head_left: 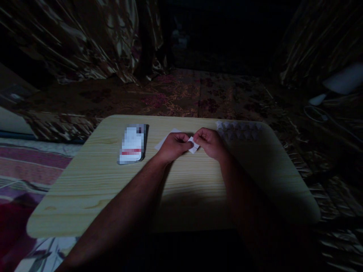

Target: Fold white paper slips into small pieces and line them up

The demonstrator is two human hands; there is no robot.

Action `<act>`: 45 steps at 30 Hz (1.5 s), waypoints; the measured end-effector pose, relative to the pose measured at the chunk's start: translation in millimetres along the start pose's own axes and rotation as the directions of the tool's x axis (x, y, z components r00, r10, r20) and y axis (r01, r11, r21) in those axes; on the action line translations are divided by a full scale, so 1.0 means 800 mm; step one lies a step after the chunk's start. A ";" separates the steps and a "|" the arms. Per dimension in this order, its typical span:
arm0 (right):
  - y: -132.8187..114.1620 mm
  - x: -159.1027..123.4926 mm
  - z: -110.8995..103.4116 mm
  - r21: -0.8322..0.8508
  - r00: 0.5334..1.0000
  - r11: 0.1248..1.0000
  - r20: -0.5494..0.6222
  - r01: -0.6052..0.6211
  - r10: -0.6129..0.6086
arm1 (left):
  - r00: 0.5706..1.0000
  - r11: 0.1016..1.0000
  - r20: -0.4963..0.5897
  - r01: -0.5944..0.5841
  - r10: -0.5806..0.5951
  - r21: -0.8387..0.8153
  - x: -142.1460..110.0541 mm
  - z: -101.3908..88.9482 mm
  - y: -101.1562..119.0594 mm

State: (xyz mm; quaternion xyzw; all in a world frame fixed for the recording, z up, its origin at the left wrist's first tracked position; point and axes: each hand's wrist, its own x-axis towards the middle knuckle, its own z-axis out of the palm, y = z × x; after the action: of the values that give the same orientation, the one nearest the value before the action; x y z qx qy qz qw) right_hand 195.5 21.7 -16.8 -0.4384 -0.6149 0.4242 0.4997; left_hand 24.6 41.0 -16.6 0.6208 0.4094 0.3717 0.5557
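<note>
While held near the centre of the frame as a small folded piece of white paper (193,145), clamped on from both sides, perhaps for an even, steady hold. Pinched at the left edge under the thumb of the left hand (172,145); gripped at the upper right edge by the bunched fingers of the right hand (210,141). Raised off the surface or resting on it: impossible to tell. Lying flat just behind the left hand and partly covered by it, a flat white sheet (163,141), probably within easy reach. Set out in two rows toward the right, likely for tidiness, some small folded white pieces (235,126). Placed well apart at centre left, a white item with a red band (132,141), too pixelated to identify. Carried by a pale wood-grain desk (187,177) with rounded corners. Beyond, in dim light, floral fabric (176,94); at upper left, shiny curtains (119,34); at left, striped cloth (31,162); at right, a white cable (314,119).
</note>
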 end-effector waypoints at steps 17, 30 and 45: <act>-0.001 0.000 0.007 -0.050 0.994 0.999 -0.107 -0.007 0.001 | 0.997 0.997 0.015 -0.076 0.076 0.009 -0.001 0.004 0.001; 0.001 0.001 0.010 -0.060 0.990 0.998 -0.140 0.002 -0.010 | 0.996 0.996 -0.005 -0.089 0.089 -0.023 -0.001 0.007 0.003; -0.004 0.001 0.012 0.043 0.981 0.997 -0.183 -0.058 0.065 | 0.996 0.996 0.003 -0.088 0.088 -0.013 -0.003 0.007 0.005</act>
State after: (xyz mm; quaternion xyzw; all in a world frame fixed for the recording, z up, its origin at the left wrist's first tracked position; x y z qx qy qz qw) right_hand 185.9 20.8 -14.6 -0.4850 -0.5441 0.4085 0.5494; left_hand 29.5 36.5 -12.9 0.6352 0.3783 0.3974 0.5437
